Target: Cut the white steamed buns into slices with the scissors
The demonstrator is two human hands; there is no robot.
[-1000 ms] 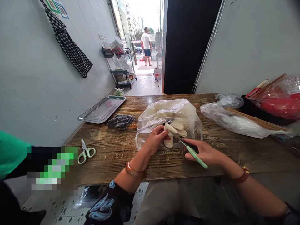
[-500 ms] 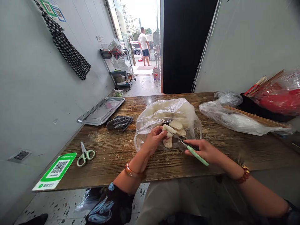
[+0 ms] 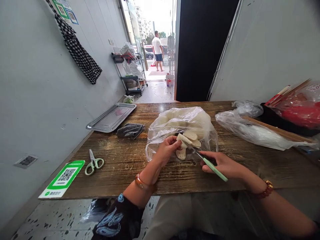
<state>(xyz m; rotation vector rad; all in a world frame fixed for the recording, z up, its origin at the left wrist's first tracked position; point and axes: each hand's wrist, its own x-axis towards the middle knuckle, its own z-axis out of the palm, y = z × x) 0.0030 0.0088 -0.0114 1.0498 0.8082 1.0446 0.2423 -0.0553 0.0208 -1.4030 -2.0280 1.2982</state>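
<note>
My left hand (image 3: 170,148) pinches a pale, off-white slice of food (image 3: 184,139) whose kind I cannot make out. In my right hand (image 3: 221,163) is a knife (image 3: 215,169) with a mint-green handle. Its metal blade reaches to the lower right side of the held slice, and the tip is hidden there. More pale slices (image 3: 190,135) lie just behind and beside it, and a porous one (image 3: 181,154) rests below my left fingers. Behind both hands a clear plastic bag (image 3: 178,116), full of pale pieces, sits with its mouth towards me.
Scissors (image 3: 93,164) and a green QR-code card (image 3: 63,178) lie on the wooden table (image 3: 120,180) at left. Further back are a metal tray (image 3: 112,117) and a dark grey cloth (image 3: 130,130). Plastic-wrapped skewers (image 3: 265,130) lie at right. A person (image 3: 157,50) stands outside the doorway.
The view has shifted slightly, so everything appears a little further right. The held slice and the blade stay close together, with the slice turned a bit. Both hands keep their holds.
</note>
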